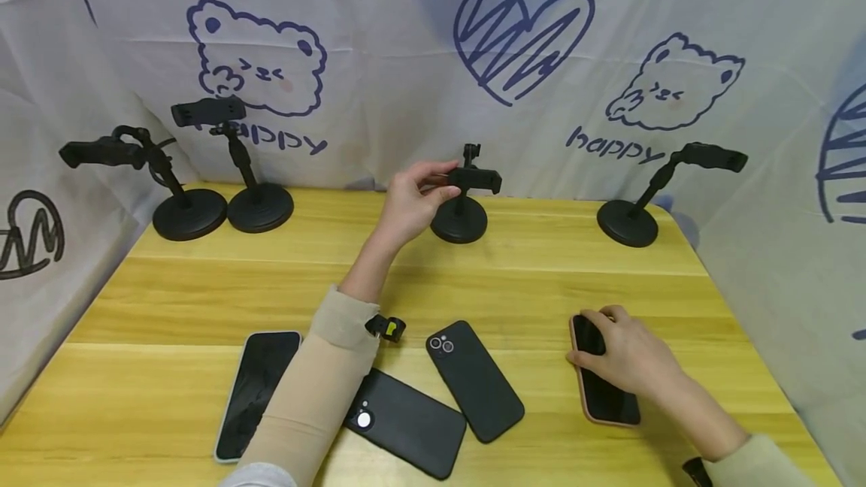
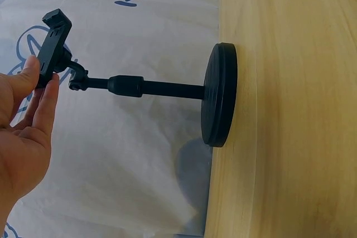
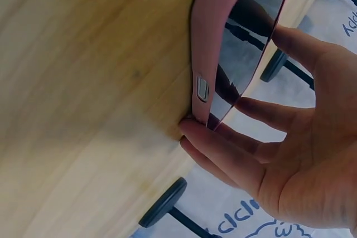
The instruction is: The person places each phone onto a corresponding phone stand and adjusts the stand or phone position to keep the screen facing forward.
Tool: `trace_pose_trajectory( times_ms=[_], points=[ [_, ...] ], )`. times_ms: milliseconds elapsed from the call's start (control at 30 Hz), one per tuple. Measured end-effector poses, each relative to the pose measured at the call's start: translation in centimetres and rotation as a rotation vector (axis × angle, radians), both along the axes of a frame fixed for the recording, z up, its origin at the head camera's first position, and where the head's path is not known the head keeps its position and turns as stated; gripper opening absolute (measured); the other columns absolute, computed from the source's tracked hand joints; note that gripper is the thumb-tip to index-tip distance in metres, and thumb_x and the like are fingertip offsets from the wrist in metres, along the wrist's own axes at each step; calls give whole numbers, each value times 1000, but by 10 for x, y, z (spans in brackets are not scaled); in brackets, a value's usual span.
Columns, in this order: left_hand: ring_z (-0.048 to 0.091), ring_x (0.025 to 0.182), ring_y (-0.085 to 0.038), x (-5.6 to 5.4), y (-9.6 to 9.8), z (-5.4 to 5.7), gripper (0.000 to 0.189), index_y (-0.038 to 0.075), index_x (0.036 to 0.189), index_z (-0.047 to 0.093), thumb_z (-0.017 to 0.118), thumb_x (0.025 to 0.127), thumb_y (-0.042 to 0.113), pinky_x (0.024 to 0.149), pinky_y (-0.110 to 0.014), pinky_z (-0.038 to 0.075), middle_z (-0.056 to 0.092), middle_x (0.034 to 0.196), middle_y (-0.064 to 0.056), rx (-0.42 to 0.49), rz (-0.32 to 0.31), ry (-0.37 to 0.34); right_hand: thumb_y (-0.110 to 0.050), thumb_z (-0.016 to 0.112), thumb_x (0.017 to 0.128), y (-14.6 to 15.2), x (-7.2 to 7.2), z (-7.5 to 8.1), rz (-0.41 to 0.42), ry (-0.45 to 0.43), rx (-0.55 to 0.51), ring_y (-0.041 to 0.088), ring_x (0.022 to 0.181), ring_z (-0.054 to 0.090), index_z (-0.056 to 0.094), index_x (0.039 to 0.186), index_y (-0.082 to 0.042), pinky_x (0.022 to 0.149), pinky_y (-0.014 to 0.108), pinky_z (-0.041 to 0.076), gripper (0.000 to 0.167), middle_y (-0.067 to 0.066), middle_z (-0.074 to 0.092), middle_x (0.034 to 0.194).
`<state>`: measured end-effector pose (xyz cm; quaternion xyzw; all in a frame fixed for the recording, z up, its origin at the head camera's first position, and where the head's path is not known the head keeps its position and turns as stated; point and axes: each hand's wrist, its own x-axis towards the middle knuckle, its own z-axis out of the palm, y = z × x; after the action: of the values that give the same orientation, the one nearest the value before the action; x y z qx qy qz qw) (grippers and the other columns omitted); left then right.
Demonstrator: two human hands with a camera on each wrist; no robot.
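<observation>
My left hand (image 1: 413, 200) pinches the left end of the clamp (image 1: 476, 179) on a black phone stand (image 1: 459, 221) at the back middle of the table. In the left wrist view, the thumb lies on one face of the clamp (image 2: 54, 43) and the fingers on the other; the round base (image 2: 218, 94) stands on the wood. At the right, my right hand (image 1: 634, 352) grips a smartphone (image 1: 609, 400) in a pink case, lying screen up. The right wrist view shows fingertips (image 3: 192, 126) around the corner of the pink case (image 3: 207, 48).
Two black phone stands (image 1: 189, 214) (image 1: 260, 207) stand at the back left, another stand (image 1: 628, 223) at the back right. A screen-up phone (image 1: 260, 382) and two dark phones (image 1: 413, 423) (image 1: 475, 382), backs up, lie in front. Printed cloth (image 1: 392, 81) hangs behind the table.
</observation>
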<state>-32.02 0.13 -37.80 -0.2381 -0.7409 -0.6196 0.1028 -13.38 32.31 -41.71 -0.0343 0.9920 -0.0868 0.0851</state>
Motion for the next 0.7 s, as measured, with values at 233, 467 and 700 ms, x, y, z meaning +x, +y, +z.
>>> trace_pose_trajectory(
  times_ms=[233, 467, 700],
  points=[
    [67, 113, -26, 0, 1, -1, 37, 7, 131, 72, 76, 95, 5, 99, -30, 56, 67, 125, -12, 6, -2, 8, -52, 82, 85, -3, -3, -1, -56, -4, 9, 51, 100, 63, 59, 143, 0, 61, 51, 55, 81, 33, 53, 135],
    [67, 113, -26, 1, 1, -1, 37, 6, 131, 72, 76, 95, 4, 99, -29, 56, 67, 125, -12, 6, -2, 6, -47, 85, 79, -7, -6, -2, -81, 17, 4, 46, 95, 64, 63, 140, -2, 58, 48, 54, 78, 32, 55, 133],
    [67, 113, -26, 1, 0, -1, 37, 7, 132, 72, 75, 95, 4, 98, -28, 56, 67, 124, -12, 13, -8, 2, -44, 88, 76, -13, -4, -2, -44, 97, -18, 50, 106, 58, 65, 139, -7, 59, 54, 54, 77, 28, 55, 137]
  ],
)
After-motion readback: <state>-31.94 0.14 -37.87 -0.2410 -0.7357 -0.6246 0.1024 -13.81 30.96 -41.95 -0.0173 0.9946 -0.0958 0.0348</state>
